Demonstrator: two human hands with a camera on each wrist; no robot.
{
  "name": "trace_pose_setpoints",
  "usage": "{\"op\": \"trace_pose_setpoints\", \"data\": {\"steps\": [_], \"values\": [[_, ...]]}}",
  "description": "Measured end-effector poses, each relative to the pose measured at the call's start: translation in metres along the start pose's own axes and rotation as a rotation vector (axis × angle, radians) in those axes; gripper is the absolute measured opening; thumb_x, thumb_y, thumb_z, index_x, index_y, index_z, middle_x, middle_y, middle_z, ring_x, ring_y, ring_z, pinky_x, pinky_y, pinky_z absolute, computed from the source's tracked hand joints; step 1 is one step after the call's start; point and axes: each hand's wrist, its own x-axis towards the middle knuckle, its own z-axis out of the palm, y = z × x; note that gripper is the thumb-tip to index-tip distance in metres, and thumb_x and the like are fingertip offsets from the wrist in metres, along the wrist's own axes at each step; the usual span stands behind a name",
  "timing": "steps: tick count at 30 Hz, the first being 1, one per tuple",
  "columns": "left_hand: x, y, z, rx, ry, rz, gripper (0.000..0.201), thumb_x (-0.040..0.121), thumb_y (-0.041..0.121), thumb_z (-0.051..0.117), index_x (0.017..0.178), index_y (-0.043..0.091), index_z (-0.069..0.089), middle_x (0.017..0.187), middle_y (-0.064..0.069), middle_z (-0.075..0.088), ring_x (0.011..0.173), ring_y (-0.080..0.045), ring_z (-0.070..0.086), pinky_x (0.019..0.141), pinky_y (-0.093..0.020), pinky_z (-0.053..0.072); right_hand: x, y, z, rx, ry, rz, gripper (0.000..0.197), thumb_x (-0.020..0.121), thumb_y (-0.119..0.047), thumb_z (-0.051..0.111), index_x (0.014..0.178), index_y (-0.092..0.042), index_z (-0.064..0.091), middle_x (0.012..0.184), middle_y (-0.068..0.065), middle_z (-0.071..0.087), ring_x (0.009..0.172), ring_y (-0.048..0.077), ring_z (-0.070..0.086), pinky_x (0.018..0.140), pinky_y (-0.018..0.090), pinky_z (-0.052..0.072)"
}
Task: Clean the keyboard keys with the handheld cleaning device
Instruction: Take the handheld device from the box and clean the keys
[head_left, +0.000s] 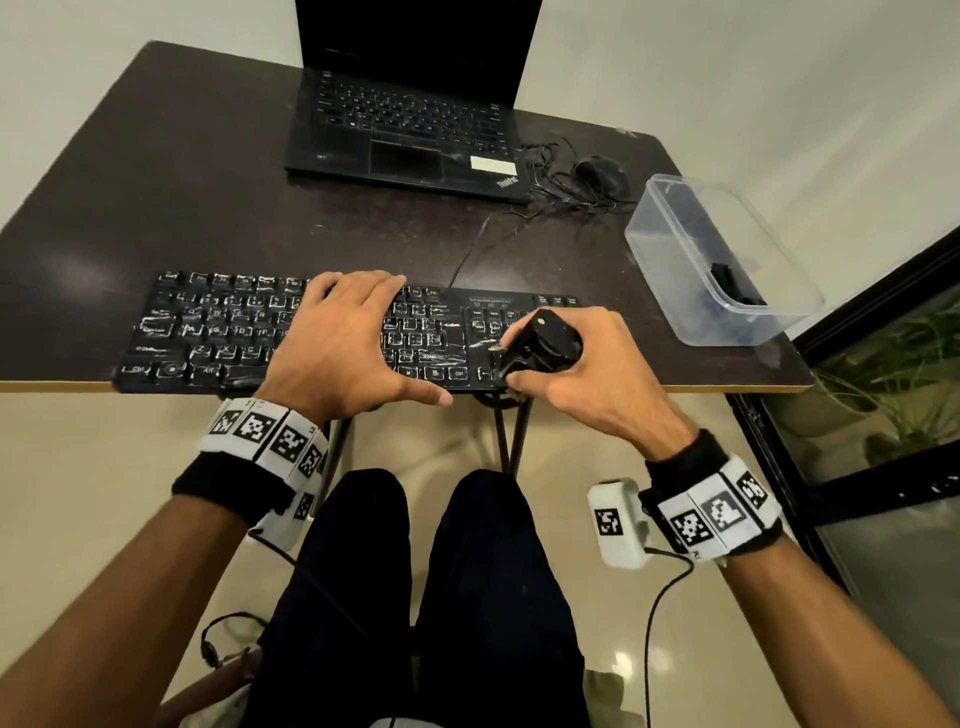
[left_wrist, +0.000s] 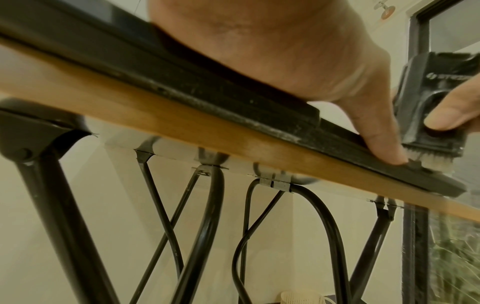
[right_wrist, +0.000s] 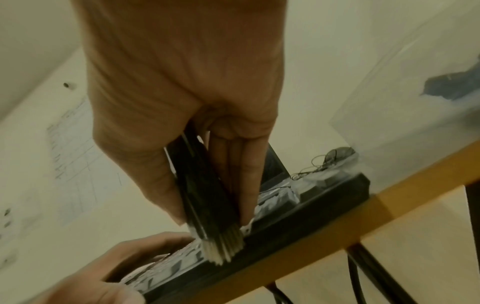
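Keyboard (head_left: 270, 332), black and wired, is laid along the near edge of the dark table (head_left: 156, 182), its keys streaked with white residue. It is steadied by the left hand (head_left: 343, 343), laid flat across the middle keys with fingers straight and thumb spread toward the front edge. A black handheld cleaning device (head_left: 540, 340) is gripped in the right hand (head_left: 597, 374), fingers and thumb curled round its body; its pale bristles (right_wrist: 223, 244) are pressed onto the keys at the keyboard's right part. An open black laptop (head_left: 410, 130), a mouse (head_left: 600, 174) with tangled cable and a clear plastic container (head_left: 717, 260) are noted behind.
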Motion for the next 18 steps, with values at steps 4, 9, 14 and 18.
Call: {"op": "trace_pose_setpoints", "data": {"steps": [4,9,14,18], "values": [[0.000,0.001,0.000,-0.004,-0.007,-0.002,0.152,0.044,0.113,0.039,0.159,0.013,0.038,0.162,-0.003,0.044,0.150,-0.020,0.037,0.130,-0.042,0.015,0.012,-0.007,-0.004,-0.070,-0.044,-0.080,0.026,0.074,-0.015,0.085,0.096,-0.028,0.082,0.089,-0.010,0.081,0.086,0.004,0.076,0.085,0.037,0.063],[-0.001,-0.001,0.000,-0.016,-0.007,-0.004,0.153,0.045,0.113,0.039,0.160,0.012,0.036,0.163,-0.004,0.043,0.151,-0.021,0.036,0.130,-0.043,0.015,0.032,-0.012,-0.015,-0.220,-0.175,-0.086,0.019,0.073,-0.019,0.082,0.092,-0.022,0.079,0.083,-0.001,0.079,0.079,0.020,0.075,0.078,0.043,0.061],[-0.001,-0.002,0.001,-0.018,-0.006,0.006,0.154,0.045,0.115,0.036,0.159,0.013,0.038,0.162,-0.004,0.044,0.150,-0.021,0.037,0.130,-0.044,0.016,0.040,-0.015,-0.014,-0.170,-0.309,-0.120,0.024,0.073,-0.014,0.086,0.093,-0.026,0.081,0.086,-0.001,0.081,0.083,0.021,0.077,0.081,0.044,0.063],[0.000,-0.003,0.002,-0.014,-0.007,0.004,0.154,0.045,0.115,0.037,0.160,0.013,0.036,0.162,-0.004,0.044,0.151,-0.021,0.037,0.130,-0.044,0.016,0.041,-0.009,-0.013,-0.148,-0.157,-0.078,0.025,0.074,-0.016,0.087,0.095,-0.029,0.081,0.087,-0.007,0.081,0.084,0.011,0.077,0.085,0.042,0.063]]}}
